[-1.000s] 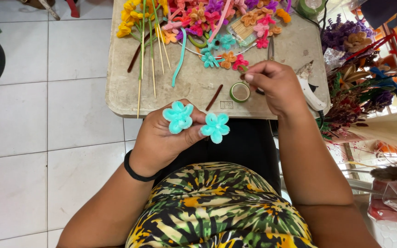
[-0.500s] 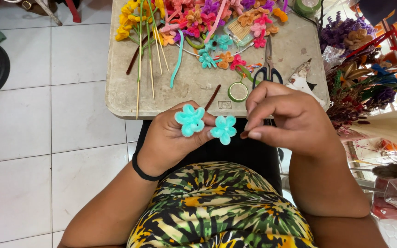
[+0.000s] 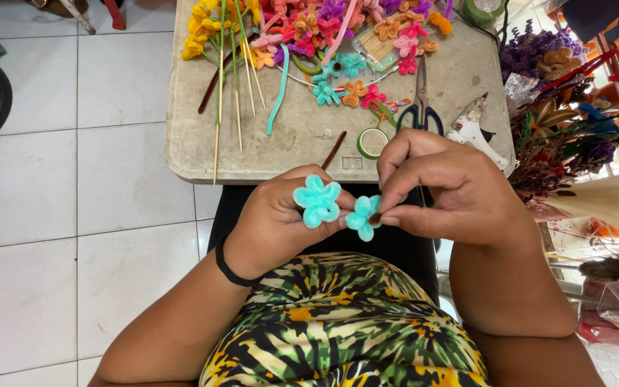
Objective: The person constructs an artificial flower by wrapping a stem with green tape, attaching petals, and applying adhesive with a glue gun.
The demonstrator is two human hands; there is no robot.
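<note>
1. We see the left hand (image 3: pixel 281 222) curled closed just in front of the table's near edge, above the lap, and pinching a teal pipe-cleaner flower (image 3: pixel 317 201) that stands up from its fingertips with its petals facing the camera.
2. The right hand (image 3: pixel 453 193) is bent over beside it, thumb and forefinger closed on a second teal flower (image 3: pixel 362 217), which sits lower and just right of the first one; the two flowers are close together, almost touching.
3. We cannot tell whether the left hand also has hold of the second flower, as the fingertips of both hands meet around it.
4. A black band (image 3: pixel 227 269) circles the left wrist.
5. Behind the hands lies the beige table (image 3: pixel 295 143), and on its far half a heap of pipe-cleaner flowers (image 3: pixel 324 29) in yellow, pink, orange, purple and teal.
6. Several thin wooden sticks (image 3: pixel 238 86) lie lengthwise on the left part of the table, with a loose teal pipe cleaner (image 3: pixel 278 93) beside them.
7. Near the right hand we note a roll of green tape (image 3: pixel 372 141), scissors (image 3: pixel 421 107) with dark handles, and a white glue gun (image 3: pixel 476 132) at the table's right edge.
8. Bunches of dried flowers (image 3: pixel 567 122) stand to the right of the table.
</note>
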